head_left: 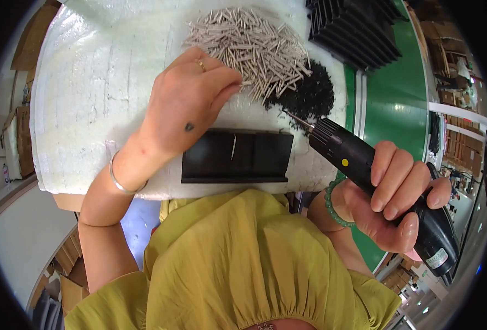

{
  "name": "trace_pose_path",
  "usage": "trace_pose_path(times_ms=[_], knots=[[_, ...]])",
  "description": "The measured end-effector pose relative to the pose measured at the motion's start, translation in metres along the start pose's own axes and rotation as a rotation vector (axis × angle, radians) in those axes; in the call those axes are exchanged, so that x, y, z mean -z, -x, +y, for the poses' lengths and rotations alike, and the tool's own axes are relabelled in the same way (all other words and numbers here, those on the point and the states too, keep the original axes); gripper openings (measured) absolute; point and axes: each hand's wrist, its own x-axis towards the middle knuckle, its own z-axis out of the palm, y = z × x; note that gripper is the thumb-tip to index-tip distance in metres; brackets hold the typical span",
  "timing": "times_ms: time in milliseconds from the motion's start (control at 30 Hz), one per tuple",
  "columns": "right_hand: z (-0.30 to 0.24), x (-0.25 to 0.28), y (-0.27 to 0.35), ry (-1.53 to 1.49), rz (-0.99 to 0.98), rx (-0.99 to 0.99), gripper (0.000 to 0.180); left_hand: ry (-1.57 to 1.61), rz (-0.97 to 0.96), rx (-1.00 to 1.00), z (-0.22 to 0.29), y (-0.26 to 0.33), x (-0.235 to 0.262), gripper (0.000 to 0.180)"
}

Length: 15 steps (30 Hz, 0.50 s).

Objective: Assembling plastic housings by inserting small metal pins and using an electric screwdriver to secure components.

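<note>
My left hand (186, 107) reaches across the white foam pad (89, 93), and its fingertips pinch a thin metal pin at the near edge of a heap of silver pins (252, 44). Just below that hand lies a black finned block (237, 157) with one pin resting on top of it. My right hand (397, 195) grips a black electric screwdriver (364, 170). The tool's bit points up and left toward the block's right end and stays apart from it. A small mound of black screws (306, 96) sits beside the pin heap.
A stack of black finned parts (353, 27) stands at the back right. A green conveyor belt (394, 104) runs along the right side of the foam pad. Cardboard boxes (463, 148) sit beyond it. My yellow shirt (243, 264) fills the lower middle.
</note>
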Motion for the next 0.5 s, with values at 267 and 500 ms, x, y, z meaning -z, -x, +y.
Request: trace_pose_path(times_ms=[267, 500], knots=[[0.01, -0.005, 0.021, -0.025, -0.23, -0.105, 0.032, 0.184, -0.014, 0.162, 0.042, 0.056, -0.012, 0.017], [0.013, -0.006, 0.023, 0.008, -0.255, -0.145, 0.033, 0.13, -0.012, 0.179, 0.041, 0.058, -0.016, 0.019]])
